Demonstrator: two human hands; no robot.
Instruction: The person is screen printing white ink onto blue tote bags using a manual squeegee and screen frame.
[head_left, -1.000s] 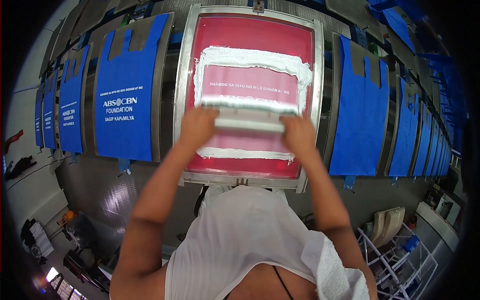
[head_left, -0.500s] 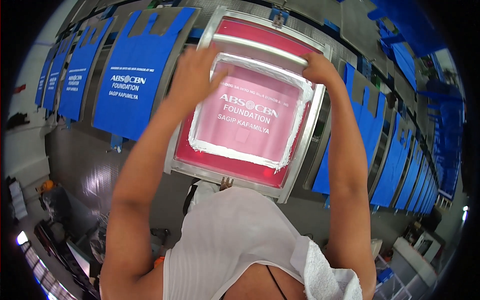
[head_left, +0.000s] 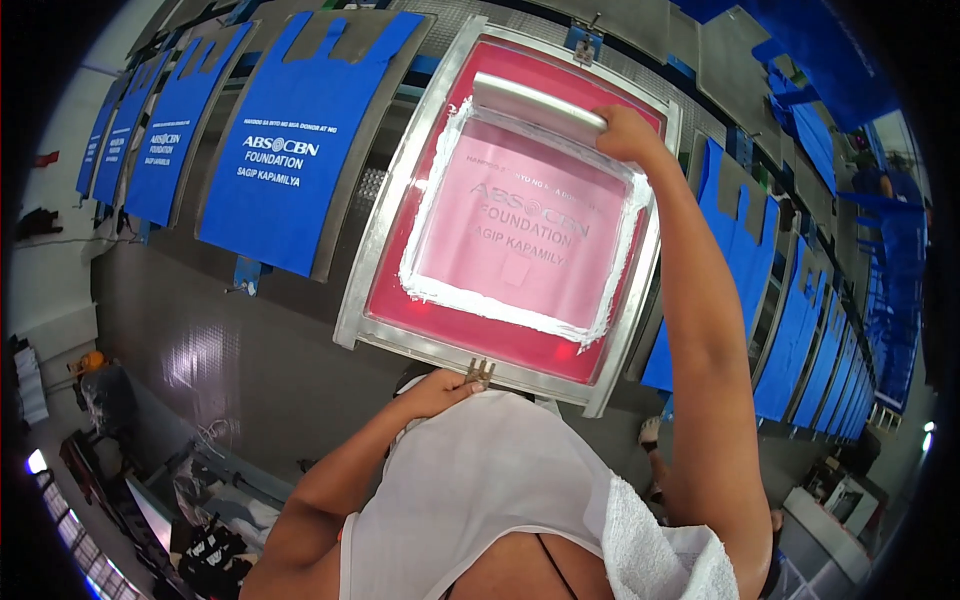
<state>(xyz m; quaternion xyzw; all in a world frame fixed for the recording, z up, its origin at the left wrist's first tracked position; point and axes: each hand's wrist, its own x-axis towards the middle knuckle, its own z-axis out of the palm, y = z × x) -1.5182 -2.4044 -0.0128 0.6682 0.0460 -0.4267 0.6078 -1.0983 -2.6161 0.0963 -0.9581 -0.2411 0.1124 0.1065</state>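
We had our right hand point(head_left: 628, 133) clasped around the right end of a metallic-looking squeegee point(head_left: 540, 103), with that arm stretched out along the right side of the screen-printing frame point(head_left: 430, 350). The squeegee lay across the far part of the screen, slanted so that its left end sat higher in view than the end we gripped, and it was beside the upper stretch of white ink point(head_left: 500, 316). The ink formed a thick, rough-edged border on the red mesh point(head_left: 470, 333), surrounding a pale pink window where greyish lettering showed.

Our left hand point(head_left: 438, 393) was at the near rail of the frame, in front of our body, its fingertips at a small pronged metal bracket point(head_left: 480, 372). We could not tell whether those fingers grasped the bracket or merely rested against it. The whole frame stood at a slant in view, its far end toward the right, near a metal clamp point(head_left: 583, 42).

To the left of the frame lay a blue bag point(head_left: 290, 150) with white print, spread flat on a dark-grey board point(head_left: 365, 38), and more blue bags continued in a row beyond it. To the right was another line of blue bags point(head_left: 727, 215). We wore a white sleeveless shirt point(head_left: 480, 470), and a white towel point(head_left: 655, 540) hung on our right side.
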